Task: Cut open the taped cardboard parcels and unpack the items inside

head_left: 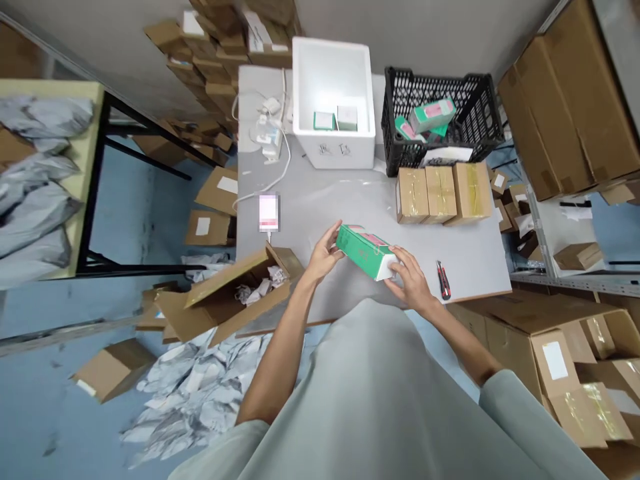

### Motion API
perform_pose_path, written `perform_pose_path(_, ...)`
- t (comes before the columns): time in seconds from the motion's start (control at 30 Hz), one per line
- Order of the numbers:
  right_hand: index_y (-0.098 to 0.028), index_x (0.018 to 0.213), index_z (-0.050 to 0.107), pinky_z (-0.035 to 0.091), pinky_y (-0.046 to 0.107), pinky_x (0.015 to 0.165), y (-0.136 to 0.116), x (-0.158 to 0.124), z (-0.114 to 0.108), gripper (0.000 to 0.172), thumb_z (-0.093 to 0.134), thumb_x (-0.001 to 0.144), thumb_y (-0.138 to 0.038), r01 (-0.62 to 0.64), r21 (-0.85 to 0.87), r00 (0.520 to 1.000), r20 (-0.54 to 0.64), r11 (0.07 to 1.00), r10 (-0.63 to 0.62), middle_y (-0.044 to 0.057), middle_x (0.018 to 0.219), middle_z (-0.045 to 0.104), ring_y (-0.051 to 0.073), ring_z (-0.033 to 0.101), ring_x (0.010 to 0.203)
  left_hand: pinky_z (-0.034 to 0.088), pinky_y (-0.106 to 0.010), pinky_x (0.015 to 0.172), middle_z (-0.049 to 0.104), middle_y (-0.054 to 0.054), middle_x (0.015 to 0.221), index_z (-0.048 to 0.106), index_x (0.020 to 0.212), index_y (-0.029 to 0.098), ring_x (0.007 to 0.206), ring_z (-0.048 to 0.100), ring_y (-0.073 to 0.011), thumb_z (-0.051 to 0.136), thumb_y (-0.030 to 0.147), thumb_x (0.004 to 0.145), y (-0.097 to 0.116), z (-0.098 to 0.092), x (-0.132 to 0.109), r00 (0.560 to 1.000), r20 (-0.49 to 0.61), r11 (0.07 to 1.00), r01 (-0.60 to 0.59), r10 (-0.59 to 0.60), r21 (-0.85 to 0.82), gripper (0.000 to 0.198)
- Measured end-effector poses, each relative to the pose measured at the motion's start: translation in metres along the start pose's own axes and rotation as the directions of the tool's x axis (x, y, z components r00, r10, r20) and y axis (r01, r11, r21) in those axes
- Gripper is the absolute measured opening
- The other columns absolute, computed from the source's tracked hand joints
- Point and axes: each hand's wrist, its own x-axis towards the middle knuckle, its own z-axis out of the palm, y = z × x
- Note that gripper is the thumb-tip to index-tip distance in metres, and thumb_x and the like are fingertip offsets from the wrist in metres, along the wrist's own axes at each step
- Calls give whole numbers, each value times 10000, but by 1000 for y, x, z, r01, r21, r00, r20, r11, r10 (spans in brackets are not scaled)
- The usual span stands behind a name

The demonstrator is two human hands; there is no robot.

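Between my two hands is a long green box with a pink patch on top and a white end, held tilted over the near part of the grey table. The fingers of my left hand grip its left end. At the white right end, my right hand has its thumb and fingers on the box. A red and black box cutter lies on the table, right of my right hand. An open cardboard box with crumpled paper inside stands left of my left hand.
A white foam box with two small boxes stands at the back, beside a black crate holding green and pink boxes. Three taped cartons sit before the crate. A phone-like device lies on the left. Grey parcels cover the floor.
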Motion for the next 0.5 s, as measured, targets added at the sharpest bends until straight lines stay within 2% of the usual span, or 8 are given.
perform_pose_path(0.1,-372,1430,679,595,645,1240,1,44,-10,411,752,1041,-259,78,-53,995,-60,996,-81,150,1696,590,356,586,1600,599,-484,1165,702,-177,1550,523,1711,257,1369,726,-319,878,321,705,14,0,28,996,11,995,-84,84,48,1069)
perform_pose_path(0.2,-374,1456,670,577,604,1264,2,101,-26,411,722,1065,-255,190,-93,978,-72,977,-197,146,1706,567,351,551,1623,520,-522,1280,615,-209,1669,522,1707,225,1469,674,-343,894,323,706,39,0,71,979,17,978,-204,203,52,1072)
perform_pose_path(0.37,-323,1387,678,516,615,1305,8,208,-54,341,712,1054,-256,268,-162,962,-13,950,-274,145,1674,568,361,551,1589,521,-559,1275,537,-207,1747,524,1698,251,1567,584,-373,910,276,694,92,-4,164,957,-28,958,-287,287,14,1075)
perform_pose_path(0.5,-286,1362,640,508,676,1280,18,287,-69,339,704,1031,-248,277,-234,960,18,932,-281,166,1629,574,390,556,1543,522,-567,1261,644,-227,1602,558,1670,187,1513,619,-378,887,173,633,128,-10,242,950,-20,950,-312,313,24,1088)
